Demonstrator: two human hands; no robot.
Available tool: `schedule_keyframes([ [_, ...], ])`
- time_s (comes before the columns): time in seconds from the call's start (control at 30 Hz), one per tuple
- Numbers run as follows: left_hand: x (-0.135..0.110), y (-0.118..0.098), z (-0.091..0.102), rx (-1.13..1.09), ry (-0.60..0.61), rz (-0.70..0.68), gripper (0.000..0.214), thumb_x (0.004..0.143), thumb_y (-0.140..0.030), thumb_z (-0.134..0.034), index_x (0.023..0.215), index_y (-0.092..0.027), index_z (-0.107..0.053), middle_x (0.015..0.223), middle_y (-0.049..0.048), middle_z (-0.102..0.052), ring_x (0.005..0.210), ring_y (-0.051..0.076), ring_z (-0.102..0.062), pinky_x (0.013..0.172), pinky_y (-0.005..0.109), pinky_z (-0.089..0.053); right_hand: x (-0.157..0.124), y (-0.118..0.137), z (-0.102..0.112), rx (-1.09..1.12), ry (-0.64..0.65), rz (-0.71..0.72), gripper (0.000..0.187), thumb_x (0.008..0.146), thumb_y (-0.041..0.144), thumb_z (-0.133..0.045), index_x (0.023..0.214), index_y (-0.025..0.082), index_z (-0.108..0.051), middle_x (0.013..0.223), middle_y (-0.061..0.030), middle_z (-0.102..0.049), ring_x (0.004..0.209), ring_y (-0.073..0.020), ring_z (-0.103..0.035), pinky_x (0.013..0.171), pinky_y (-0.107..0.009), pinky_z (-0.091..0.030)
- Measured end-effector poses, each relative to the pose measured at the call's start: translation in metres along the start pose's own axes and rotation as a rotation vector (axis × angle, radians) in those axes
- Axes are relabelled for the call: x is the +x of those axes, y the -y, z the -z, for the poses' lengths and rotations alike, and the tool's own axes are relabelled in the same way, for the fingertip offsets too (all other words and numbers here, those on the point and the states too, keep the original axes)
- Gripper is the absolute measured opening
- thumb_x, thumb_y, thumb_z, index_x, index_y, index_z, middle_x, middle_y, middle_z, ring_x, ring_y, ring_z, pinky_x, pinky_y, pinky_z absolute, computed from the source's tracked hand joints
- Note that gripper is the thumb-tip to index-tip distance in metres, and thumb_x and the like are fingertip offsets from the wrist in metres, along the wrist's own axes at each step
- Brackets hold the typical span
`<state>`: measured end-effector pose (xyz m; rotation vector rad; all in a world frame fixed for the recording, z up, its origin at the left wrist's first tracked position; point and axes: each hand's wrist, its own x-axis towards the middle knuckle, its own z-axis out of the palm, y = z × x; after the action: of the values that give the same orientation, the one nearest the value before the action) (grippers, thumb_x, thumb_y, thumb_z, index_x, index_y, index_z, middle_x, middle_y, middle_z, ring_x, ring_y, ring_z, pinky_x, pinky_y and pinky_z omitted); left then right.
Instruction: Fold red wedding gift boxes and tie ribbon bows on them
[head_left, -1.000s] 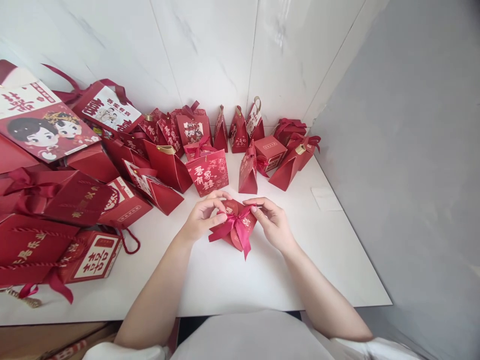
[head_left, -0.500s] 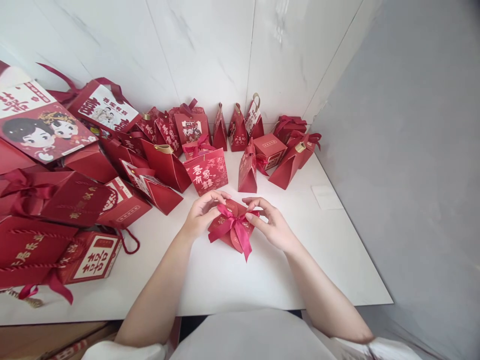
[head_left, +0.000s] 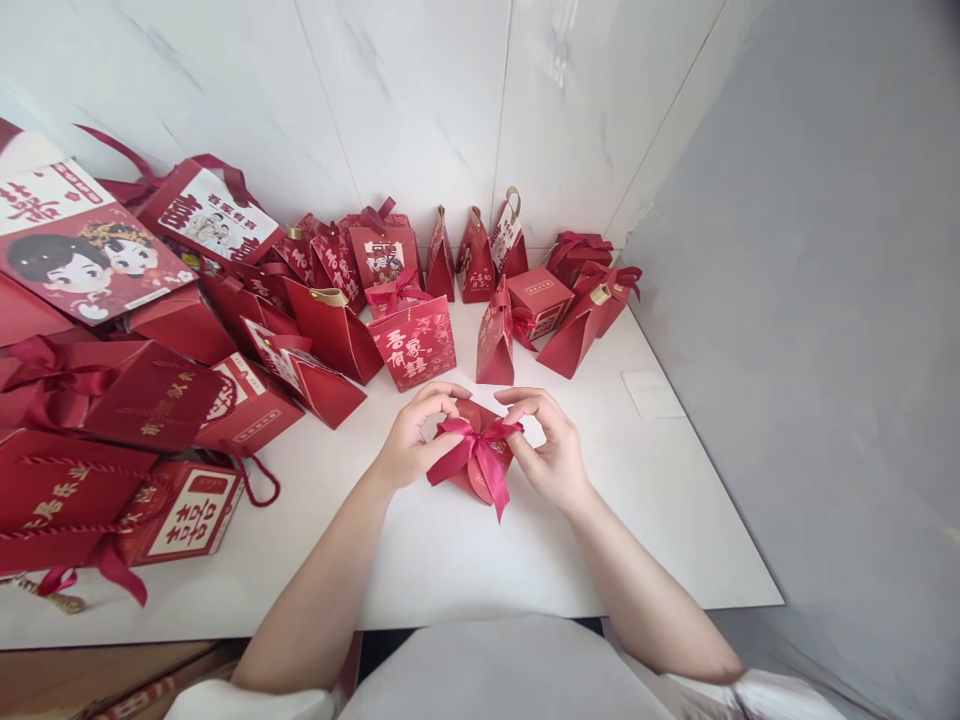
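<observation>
A small red gift box (head_left: pixel 472 408) lies on the white table (head_left: pixel 480 570) in front of me, with a crimson satin ribbon bow (head_left: pixel 478 448) tied over its top. My left hand (head_left: pixel 421 432) pinches the bow's left loop between thumb and finger. On the other side, my right hand (head_left: pixel 549 445) has its thumb and index finger closed on the right loop. Both ribbon tails hang down over the box, one toward the left and one toward me. Gold print shows on the lid beside the bow.
Red gift boxes and bags (head_left: pixel 120 395) are piled along the left. Several upright red boxes (head_left: pixel 415 343) stand behind the hands, before the marbled wall (head_left: pixel 420 90). A pale square (head_left: pixel 654 394) lies right, near the grey panel (head_left: pixel 817 300).
The box and bow have shifted slightly to the right. Both hands now hold the loops at their outer ends, and the loops look stretched more sideways.
</observation>
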<state>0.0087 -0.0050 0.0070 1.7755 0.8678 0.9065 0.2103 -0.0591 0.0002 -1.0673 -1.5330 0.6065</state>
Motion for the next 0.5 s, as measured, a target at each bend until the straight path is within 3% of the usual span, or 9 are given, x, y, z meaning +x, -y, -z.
schedule_keyframes([
  [0.1, 0.000, 0.000, -0.002, -0.026, -0.002, 0.005, 0.022, 0.086, -0.023, -0.062, 0.068, -0.018, -0.049, 0.119, 0.0090, -0.059, 0.112, 0.024, -0.057, 0.099, 0.039, -0.043, -0.003, -0.002, -0.004, -0.028, -0.069, 0.067, 0.012, 0.090, 0.012, -0.057, 0.091, 0.024, -0.054, 0.110, -0.0061, -0.066, 0.101, -0.0213, -0.064, 0.084, -0.036, -0.053],
  [0.23, 0.001, 0.005, 0.002, -0.129, 0.030, -0.018, 0.026, 0.085, -0.023, -0.064, 0.065, -0.017, -0.048, 0.120, 0.0096, -0.060, 0.114, 0.025, -0.057, 0.102, 0.042, -0.042, -0.003, -0.005, -0.005, -0.100, -0.107, 0.035, 0.009, 0.095, 0.019, -0.056, 0.102, 0.024, -0.057, 0.106, -0.0070, -0.066, 0.097, -0.0214, -0.065, 0.083, -0.037, -0.052],
  [0.37, 0.000, 0.007, 0.006, -0.185, 0.057, -0.061, 0.015, 0.086, -0.025, -0.066, 0.074, -0.018, -0.061, 0.124, 0.0102, -0.058, 0.123, 0.028, -0.054, 0.110, 0.046, -0.037, 0.000, -0.003, -0.002, -0.072, -0.026, -0.044, 0.015, 0.100, 0.024, -0.049, 0.101, 0.024, -0.064, 0.104, -0.0066, -0.067, 0.098, -0.0212, -0.063, 0.087, -0.038, -0.050],
  [0.5, 0.001, 0.008, 0.009, -0.217, 0.161, -0.030, 0.012, 0.087, -0.027, -0.066, 0.079, -0.019, -0.065, 0.129, 0.0100, -0.056, 0.130, 0.029, -0.048, 0.113, 0.045, -0.033, 0.004, -0.001, 0.002, 0.157, 0.134, -0.155, 0.015, 0.098, 0.026, -0.053, 0.089, 0.023, -0.065, 0.114, -0.0058, -0.064, 0.109, -0.0224, -0.060, 0.095, -0.038, -0.047],
])
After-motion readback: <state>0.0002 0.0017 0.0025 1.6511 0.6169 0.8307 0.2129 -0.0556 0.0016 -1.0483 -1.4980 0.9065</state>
